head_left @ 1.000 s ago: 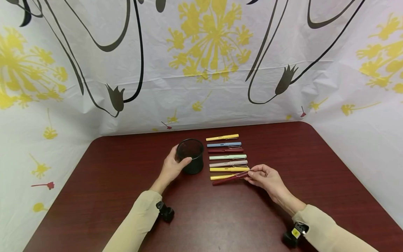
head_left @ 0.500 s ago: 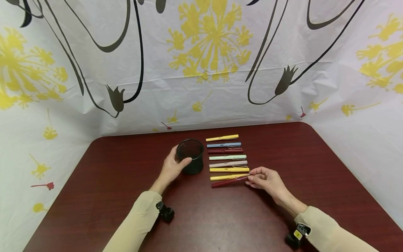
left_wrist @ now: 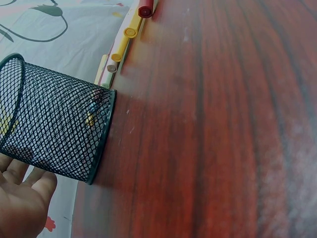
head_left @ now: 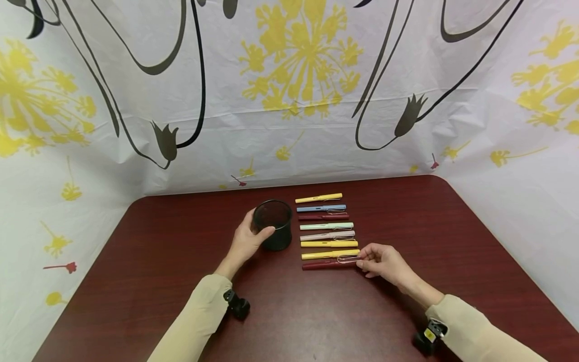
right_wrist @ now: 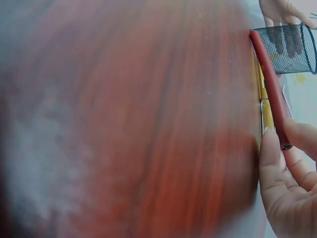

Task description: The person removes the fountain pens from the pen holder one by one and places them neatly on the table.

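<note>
In the head view my left hand [head_left: 246, 240] holds a black mesh pen cup [head_left: 279, 236] by its left side, thumb in front. The cup stands upright on the table, and its mesh wall [left_wrist: 64, 119] shows close up in the left wrist view. On the right, my right hand [head_left: 386, 264] pinches the clip end of a dark red pen [head_left: 323, 265], nearest in a column of pens. That red pen [right_wrist: 270, 74] lies between thumb and fingers in the right wrist view. Just beyond it lies a yellow pen [head_left: 325, 255], roughly parallel.
Farther back lie another yellow pen [head_left: 323, 244], a lilac pen [head_left: 322, 236], a mint pen [head_left: 323, 227], a second dark red pen [head_left: 318, 217], a blue pen [head_left: 316, 208] and a third yellow pen [head_left: 318, 198]. A patterned sheet [head_left: 253, 125] borders the dark table [head_left: 289, 311].
The dark red pen in my right hand has swung from a slant across the nearest yellow pen to nearly parallel beside it. My right hand moved slightly nearer. The left hand and cup stayed put.
</note>
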`<state>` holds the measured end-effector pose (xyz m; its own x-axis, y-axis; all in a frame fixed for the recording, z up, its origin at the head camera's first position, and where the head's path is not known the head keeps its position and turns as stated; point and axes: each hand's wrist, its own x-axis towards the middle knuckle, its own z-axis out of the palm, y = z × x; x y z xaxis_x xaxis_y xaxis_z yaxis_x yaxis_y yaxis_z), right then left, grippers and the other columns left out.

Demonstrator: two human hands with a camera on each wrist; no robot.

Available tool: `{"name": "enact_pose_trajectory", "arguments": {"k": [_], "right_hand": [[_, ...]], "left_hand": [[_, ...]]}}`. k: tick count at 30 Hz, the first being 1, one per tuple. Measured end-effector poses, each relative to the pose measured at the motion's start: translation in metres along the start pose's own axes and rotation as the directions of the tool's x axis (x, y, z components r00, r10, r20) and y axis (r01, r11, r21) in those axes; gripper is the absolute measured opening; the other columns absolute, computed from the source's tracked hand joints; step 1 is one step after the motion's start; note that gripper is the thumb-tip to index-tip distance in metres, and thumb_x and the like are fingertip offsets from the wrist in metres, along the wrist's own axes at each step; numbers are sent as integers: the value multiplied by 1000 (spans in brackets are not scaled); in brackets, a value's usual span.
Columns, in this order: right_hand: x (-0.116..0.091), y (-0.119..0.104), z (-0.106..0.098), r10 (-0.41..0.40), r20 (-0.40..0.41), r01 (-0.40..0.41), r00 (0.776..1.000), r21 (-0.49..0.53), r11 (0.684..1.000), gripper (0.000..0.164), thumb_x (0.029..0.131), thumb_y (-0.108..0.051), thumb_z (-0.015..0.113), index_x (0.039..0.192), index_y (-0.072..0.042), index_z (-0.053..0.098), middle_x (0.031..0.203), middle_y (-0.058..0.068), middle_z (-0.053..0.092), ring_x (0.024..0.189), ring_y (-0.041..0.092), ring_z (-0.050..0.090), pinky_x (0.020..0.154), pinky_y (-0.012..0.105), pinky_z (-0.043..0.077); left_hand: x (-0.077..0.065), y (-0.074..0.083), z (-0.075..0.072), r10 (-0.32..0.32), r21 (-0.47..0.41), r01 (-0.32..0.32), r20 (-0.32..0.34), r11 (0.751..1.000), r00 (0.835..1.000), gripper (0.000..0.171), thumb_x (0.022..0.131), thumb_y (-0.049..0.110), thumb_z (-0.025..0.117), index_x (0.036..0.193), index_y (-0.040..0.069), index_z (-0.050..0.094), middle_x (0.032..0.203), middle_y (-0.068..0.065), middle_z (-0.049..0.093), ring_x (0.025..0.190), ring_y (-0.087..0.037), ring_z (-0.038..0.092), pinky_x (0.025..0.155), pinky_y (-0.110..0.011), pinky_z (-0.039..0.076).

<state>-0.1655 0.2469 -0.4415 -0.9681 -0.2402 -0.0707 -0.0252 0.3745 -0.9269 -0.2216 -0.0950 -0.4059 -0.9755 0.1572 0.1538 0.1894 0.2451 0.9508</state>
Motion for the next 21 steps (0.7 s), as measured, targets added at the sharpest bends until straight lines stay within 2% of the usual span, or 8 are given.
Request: {"name": "enact_pose_trajectory", "arguments": {"k": [4,7,9,15,21], "right_hand": [[1,-1,0,-51,-25,47,998,-145,988,17,82,-9,72,91,2,62,78,9,63,65,11,61,54,27,54],[2,-1,0,-75,-25,68,997,-215,974,14,81,-10,72,88,-2,63,75,7,62,62,10,60,50,26,53],[2,-1,0,-81,-23,73,996,-241,968,13,81,-9,73,87,-3,63,74,6,61,61,10,60,48,27,53],[2,-1,1,-78,-35,64,996,-293,954,12,80,-8,73,83,-5,63,71,3,57,53,9,54,44,28,50],[2,-1,0,-72,-42,55,997,-315,947,12,79,-8,74,82,-5,63,69,1,54,48,7,50,40,26,47]], "left_hand": [[1,0,0,-1,5,1,-2,1000,1000,66,85,6,68,140,-4,35,134,-28,47,126,-39,46,102,-49,39],[2,-1,0,-5,14,5,-7,1000,1000,66,84,5,69,140,-4,35,134,-27,48,125,-38,47,101,-47,40],[4,-6,0,-8,16,8,-9,1000,1000,66,84,6,69,140,-4,35,134,-27,48,125,-38,47,101,-47,40],[16,-34,1,-10,-3,10,-17,1000,1000,69,83,11,72,142,4,36,136,-23,48,126,-34,48,102,-46,40],[17,-40,2,10,1,-10,-25,1000,1000,69,82,15,73,141,7,38,135,-20,50,125,-32,49,101,-45,41]]}}
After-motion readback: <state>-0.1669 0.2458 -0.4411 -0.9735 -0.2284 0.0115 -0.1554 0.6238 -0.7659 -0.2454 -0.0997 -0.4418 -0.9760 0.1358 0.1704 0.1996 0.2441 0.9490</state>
